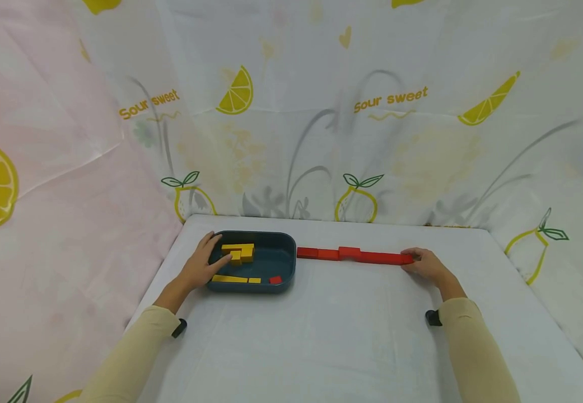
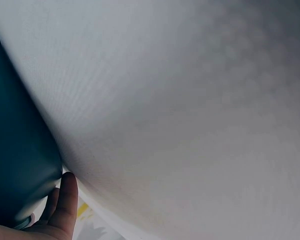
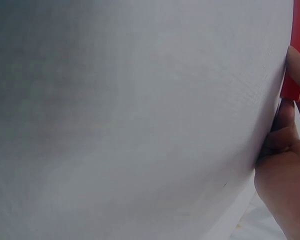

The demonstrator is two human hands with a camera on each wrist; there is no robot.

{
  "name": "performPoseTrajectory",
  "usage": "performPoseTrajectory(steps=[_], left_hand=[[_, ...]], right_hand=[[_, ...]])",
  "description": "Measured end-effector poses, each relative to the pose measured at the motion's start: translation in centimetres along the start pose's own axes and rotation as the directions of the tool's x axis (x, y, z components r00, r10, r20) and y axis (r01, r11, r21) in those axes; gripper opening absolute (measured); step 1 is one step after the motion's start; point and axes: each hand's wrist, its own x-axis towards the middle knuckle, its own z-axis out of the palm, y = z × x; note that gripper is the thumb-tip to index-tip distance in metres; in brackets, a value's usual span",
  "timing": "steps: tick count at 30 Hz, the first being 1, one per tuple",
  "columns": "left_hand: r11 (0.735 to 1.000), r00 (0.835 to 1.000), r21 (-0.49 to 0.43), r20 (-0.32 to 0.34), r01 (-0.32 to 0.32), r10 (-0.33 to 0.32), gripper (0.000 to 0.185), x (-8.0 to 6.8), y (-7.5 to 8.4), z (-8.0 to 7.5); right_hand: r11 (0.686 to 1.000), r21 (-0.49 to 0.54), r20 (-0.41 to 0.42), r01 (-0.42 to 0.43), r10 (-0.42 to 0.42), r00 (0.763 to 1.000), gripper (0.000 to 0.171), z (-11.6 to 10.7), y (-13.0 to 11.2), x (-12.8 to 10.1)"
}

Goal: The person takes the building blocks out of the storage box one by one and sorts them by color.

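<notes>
Red blocks (image 1: 354, 255) lined up on the table (image 1: 341, 336), right hand (image 1: 424, 265) at the row's end.
Its fingers (image 3: 296, 65) pinch the end block; left hand (image 1: 201, 264) fingers lie relaxed over the tray (image 1: 283, 274) rim, touching yellow blocks (image 1: 239, 252).

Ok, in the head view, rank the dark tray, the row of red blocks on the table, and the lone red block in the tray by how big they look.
1. Row of red blocks: longest, though thin.
2. Dark tray: shorter but much deeper, so it may cover more area; the top two are unsure.
3. Lone red block: clearly smallest.
</notes>
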Motion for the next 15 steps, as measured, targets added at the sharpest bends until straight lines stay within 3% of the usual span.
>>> performPoseTrajectory(steps=[15], left_hand=[[1.000,1.000,0.004,0.003,0.010,-0.010,0.082,0.01,0.01,-0.02]], right_hand=[[1.000,-0.002,0.005,0.018,-0.018,1.000,0.050,-0.03,0.35,0.41]])
